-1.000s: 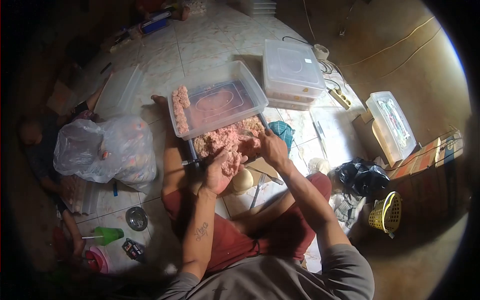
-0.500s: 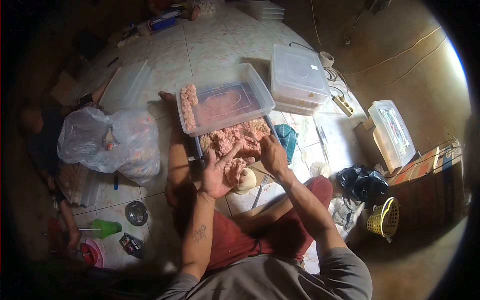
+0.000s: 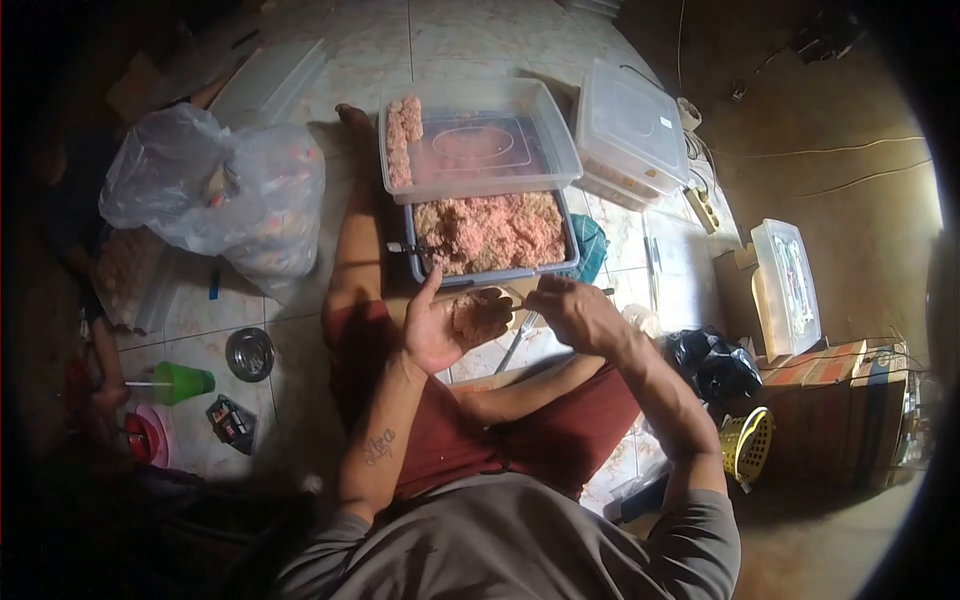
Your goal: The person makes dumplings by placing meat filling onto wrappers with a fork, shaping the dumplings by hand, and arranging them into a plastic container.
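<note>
My left hand is turned palm up, thumb stretched out, with a lump of pink minced meat resting in it. My right hand is closed round a thin utensil whose tip reaches the meat; its kind is hard to make out. Just beyond both hands stands a grey-blue tub full of minced meat mixture. Across its far side sits a clear plastic box, with shaped meat pieces lined along its left wall. A metal fork lies below my hands.
Lidded clear boxes stand at the right, near a power strip. A plastic bag bulges at the left, by a metal bowl and green cup. A co-worker's arm shows at far left. A yellow basket is lower right.
My right hand has left the meat in the tub and now holds a thin utensil at my left palm. Both hands have drawn back from the tub. The view has shifted.
</note>
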Tool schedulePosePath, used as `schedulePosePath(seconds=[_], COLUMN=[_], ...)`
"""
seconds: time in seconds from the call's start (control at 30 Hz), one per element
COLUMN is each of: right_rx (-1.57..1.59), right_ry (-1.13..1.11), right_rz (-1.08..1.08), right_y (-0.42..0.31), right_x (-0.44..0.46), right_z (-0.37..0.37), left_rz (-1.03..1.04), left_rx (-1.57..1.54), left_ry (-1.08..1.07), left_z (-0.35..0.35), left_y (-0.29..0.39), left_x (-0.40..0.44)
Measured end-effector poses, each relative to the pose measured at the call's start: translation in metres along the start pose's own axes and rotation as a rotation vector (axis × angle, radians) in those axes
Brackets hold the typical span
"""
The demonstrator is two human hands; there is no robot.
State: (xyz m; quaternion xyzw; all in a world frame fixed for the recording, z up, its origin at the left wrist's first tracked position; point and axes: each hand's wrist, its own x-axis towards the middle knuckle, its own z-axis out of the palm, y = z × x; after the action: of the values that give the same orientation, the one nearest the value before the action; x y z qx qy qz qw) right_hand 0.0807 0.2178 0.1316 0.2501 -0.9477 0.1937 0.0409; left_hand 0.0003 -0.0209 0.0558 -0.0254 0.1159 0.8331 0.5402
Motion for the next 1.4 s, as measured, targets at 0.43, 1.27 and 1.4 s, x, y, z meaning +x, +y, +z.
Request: schedulePosePath(seconds=[0.43,1.27,1.4], right_rx=[0.126,1.062,1.509], right_ry=[0.143,0.532,0.47], right_rz=[0.462,0.553,0.769], right_y=[-0.074,-0.044,-0.042], right_x=[-0.007,0.019,-0.022], right_z=[0.051,0.021,0.07], left_rz=[0.402,0.304,0.694], left_rx=[-0.031,0.439,1.41], left_ry=[0.15,-0.223,0.199], left_z=[-0.015,-0.012,0.003], left_y=[-0.016,-0.018,-0.012], left_x=[0.007,0.004,0.007])
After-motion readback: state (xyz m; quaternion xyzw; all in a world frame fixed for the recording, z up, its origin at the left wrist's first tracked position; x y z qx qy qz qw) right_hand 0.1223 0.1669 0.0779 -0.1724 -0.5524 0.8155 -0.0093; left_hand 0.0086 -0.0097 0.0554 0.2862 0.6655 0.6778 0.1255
